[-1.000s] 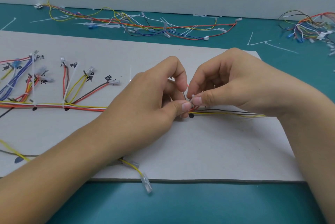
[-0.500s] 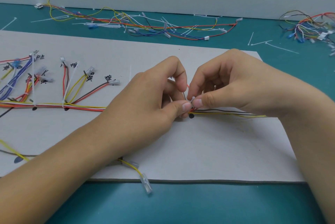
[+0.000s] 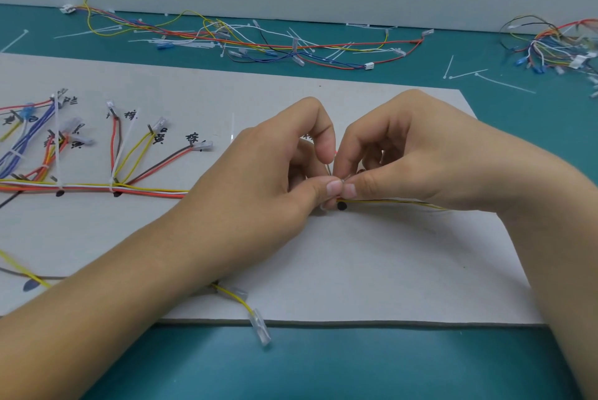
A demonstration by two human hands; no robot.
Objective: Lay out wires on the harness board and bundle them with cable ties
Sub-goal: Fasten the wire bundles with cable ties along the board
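Pinching a small cable tie [image 3: 345, 177] between them, the left hand [image 3: 259, 179] and the right hand [image 3: 420, 157] meet thumb to thumb over the wire bundle [image 3: 145, 191], which runs left to right across the harness board [image 3: 356, 270]. On both hands the fingers [image 3: 330, 187] are curled in tight, thumb and forefinger tips closed on the tie. How far its tail is threaded is hidden behind the thumbs.

The grip sits right above a black dot [image 3: 341, 205] drawn on the board. Two fastened ties [image 3: 111, 186] further left sit at similar dots, so the dot probably marks where this tie belongs. Both forearms lie low on the board, likely to steady such fine work.

Left of the hands, branch wires [image 3: 139, 153] fan up from the trunk to handwritten labels, which suggests each colour has its own assigned spot. A yellow wire's clear terminal [image 3: 259, 330] overhangs the board's front edge onto the bench [image 3: 323, 367].

Loose wires [image 3: 259, 43] and spare ties [image 3: 469, 74] lie along the back of the bench, within reach but off the layout. By my judgement the job is partway done, with the right end of the bundle not yet tied.
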